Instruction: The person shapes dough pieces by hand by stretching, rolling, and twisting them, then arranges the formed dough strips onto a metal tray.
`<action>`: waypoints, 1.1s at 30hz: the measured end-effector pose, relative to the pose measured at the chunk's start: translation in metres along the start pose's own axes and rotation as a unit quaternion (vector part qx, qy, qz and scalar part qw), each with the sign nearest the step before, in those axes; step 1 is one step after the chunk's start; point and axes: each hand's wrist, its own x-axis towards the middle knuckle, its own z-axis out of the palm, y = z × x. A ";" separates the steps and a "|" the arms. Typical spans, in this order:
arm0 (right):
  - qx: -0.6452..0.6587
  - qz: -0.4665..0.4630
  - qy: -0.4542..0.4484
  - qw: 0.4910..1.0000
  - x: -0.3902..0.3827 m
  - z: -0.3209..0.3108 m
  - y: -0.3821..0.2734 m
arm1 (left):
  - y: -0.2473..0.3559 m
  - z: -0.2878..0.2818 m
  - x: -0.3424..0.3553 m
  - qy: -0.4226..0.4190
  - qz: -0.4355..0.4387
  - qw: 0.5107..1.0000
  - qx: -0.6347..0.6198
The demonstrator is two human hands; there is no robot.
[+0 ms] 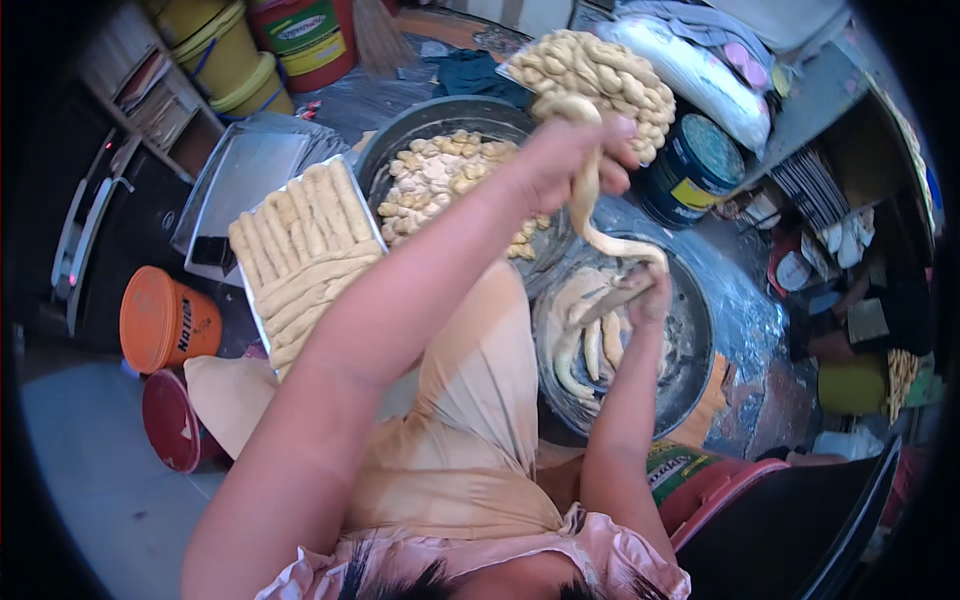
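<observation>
The left hand (575, 160), raised high, is gripping the upper end of a long pale rope of soft dough (600, 235), fingers closed around it. The right hand (650, 290), lower down, is pinching the rope's bottom end, fingers together on it. The rope is hanging curved between the two grips, above a round dark metal pan dusted with flour (690, 340) in which several shorter pale dough strips (585, 345) are lying.

Risk, as a judgement: the rope is looking thin at mid-span; with the hands this far apart it could stretch unevenly and tear under its own weight. A floury grip could also slip, and the loose end would be dropping onto the strips below and sticking to them.

Outward: a second dark round basin holding small twisted dough pieces (440, 175) is sitting behind the left forearm. Beside it, a rectangular tray of long dough logs (305, 250) is lying at a tilt. Further back, a heap of knotted dough (600, 75) is resting on a pale tray.

No table is showing; the pans seem to be standing on a plastic-covered floor. The room is crowded: yellow and red plastic buckets (250, 50), an orange lidded tub (165, 320), stacked plates on shelving at right.
</observation>
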 end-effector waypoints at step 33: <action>-0.382 -0.024 -0.416 0.825 0.045 0.311 0.133 | 0.122 -0.236 -0.318 0.375 0.317 0.866 0.092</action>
